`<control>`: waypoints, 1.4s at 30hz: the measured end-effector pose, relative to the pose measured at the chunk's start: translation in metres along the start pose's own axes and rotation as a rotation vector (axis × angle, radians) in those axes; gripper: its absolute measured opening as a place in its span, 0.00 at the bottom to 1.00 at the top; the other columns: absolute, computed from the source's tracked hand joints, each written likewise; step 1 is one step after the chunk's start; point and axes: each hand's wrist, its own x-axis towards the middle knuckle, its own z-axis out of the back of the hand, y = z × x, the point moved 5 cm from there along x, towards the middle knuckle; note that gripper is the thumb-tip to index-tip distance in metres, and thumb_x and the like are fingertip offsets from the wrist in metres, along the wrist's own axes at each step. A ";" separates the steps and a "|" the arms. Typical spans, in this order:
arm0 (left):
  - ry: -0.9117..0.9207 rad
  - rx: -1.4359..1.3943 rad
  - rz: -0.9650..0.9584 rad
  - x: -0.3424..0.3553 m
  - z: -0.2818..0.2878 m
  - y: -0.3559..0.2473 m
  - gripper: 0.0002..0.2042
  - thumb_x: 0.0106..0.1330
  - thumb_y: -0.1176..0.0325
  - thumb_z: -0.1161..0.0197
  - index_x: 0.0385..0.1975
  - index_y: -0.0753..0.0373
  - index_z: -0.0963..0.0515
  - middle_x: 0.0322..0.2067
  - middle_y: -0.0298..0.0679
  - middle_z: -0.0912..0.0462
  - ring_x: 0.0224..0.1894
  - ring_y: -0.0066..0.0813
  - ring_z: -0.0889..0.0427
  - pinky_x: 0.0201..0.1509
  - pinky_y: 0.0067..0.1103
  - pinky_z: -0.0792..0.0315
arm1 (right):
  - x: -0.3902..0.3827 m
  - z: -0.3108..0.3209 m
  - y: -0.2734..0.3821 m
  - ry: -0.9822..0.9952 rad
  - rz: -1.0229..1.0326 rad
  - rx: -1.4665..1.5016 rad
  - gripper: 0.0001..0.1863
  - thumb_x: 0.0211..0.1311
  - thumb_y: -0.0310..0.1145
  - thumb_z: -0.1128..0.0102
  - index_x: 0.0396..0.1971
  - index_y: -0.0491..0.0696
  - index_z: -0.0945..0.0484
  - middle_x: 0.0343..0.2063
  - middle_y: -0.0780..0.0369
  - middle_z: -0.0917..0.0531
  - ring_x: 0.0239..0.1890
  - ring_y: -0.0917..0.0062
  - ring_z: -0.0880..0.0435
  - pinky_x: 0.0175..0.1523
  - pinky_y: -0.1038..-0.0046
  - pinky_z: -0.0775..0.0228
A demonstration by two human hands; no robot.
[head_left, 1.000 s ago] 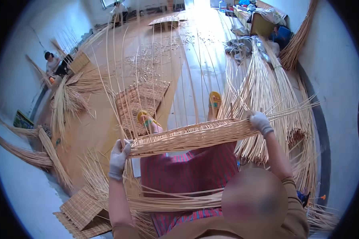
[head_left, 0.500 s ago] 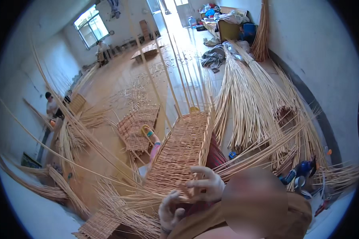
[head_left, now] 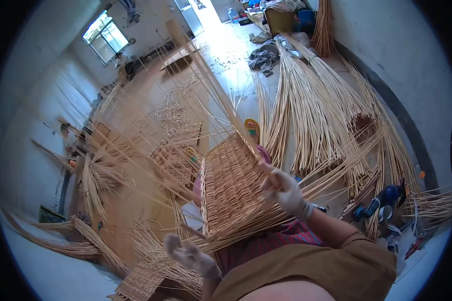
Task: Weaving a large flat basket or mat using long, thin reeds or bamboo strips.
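two gloved hands, yours: one left hand (head_left: 192, 257), one right hand (head_left: 285, 193). one woven basket (head_left: 231, 188) between them. two yellow sandals (head_left: 252, 127), both out beyond your hands. one blue tool (head_left: 387, 194), right of your right hand. far past that same hand: one upright bundle of reddish rods (head_left: 324, 30), one blue bin (head_left: 305, 21). far past your left hand, off to its left: two co-workers (head_left: 124, 63), one window (head_left: 105, 38). loose pale rods (head_left: 306, 110) beyond your right hand: too many for you to count.
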 end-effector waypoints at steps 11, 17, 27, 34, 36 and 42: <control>0.691 -0.232 0.439 0.025 -0.118 0.136 0.11 0.74 0.76 0.46 0.54 0.63 0.28 0.42 0.34 0.20 0.45 0.22 0.22 0.53 0.21 0.27 | 0.094 0.057 -0.109 -0.319 0.022 -0.084 0.06 0.65 0.22 0.48 0.40 0.44 0.26 0.32 0.67 0.23 0.33 0.86 0.26 0.40 0.80 0.31; 0.625 -0.551 0.675 0.043 -0.161 0.240 0.18 0.69 0.79 0.42 0.59 0.63 0.28 0.45 0.34 0.20 0.48 0.23 0.21 0.55 0.22 0.26 | 0.139 0.063 -0.178 -0.178 -0.064 -0.496 0.09 0.67 0.31 0.43 0.42 0.45 0.19 0.31 0.67 0.20 0.36 0.82 0.23 0.45 0.75 0.29; 0.368 -1.075 0.928 0.035 -0.157 0.252 0.28 0.70 0.37 0.48 0.38 0.61 0.22 0.27 0.31 0.22 0.28 0.23 0.26 0.36 0.22 0.31 | 0.140 0.035 -0.165 -0.216 0.118 -0.385 0.06 0.69 0.24 0.46 0.39 0.43 0.20 0.28 0.70 0.23 0.31 0.89 0.30 0.38 0.83 0.35; 0.235 -1.139 0.981 0.019 -0.157 0.264 0.32 0.68 0.32 0.52 0.37 0.60 0.22 0.24 0.31 0.24 0.26 0.25 0.26 0.35 0.21 0.29 | 0.130 0.042 -0.174 -0.227 0.158 -0.449 0.06 0.66 0.28 0.47 0.38 0.45 0.21 0.28 0.68 0.24 0.32 0.84 0.27 0.42 0.78 0.32; 0.349 -1.169 0.948 0.024 -0.160 0.265 0.32 0.69 0.32 0.54 0.36 0.60 0.22 0.22 0.32 0.25 0.25 0.26 0.26 0.35 0.22 0.30 | 0.134 0.049 -0.181 -0.205 0.094 -0.456 0.06 0.68 0.30 0.46 0.38 0.45 0.21 0.28 0.69 0.25 0.32 0.85 0.28 0.41 0.79 0.32; 0.462 -0.920 0.923 0.035 -0.141 0.254 0.33 0.69 0.32 0.52 0.44 0.61 0.23 0.32 0.36 0.21 0.36 0.26 0.22 0.46 0.25 0.27 | 0.098 -0.006 -0.093 -0.238 0.388 -1.166 0.24 0.68 0.34 0.38 0.60 0.43 0.30 0.42 0.59 0.18 0.45 0.70 0.18 0.55 0.68 0.27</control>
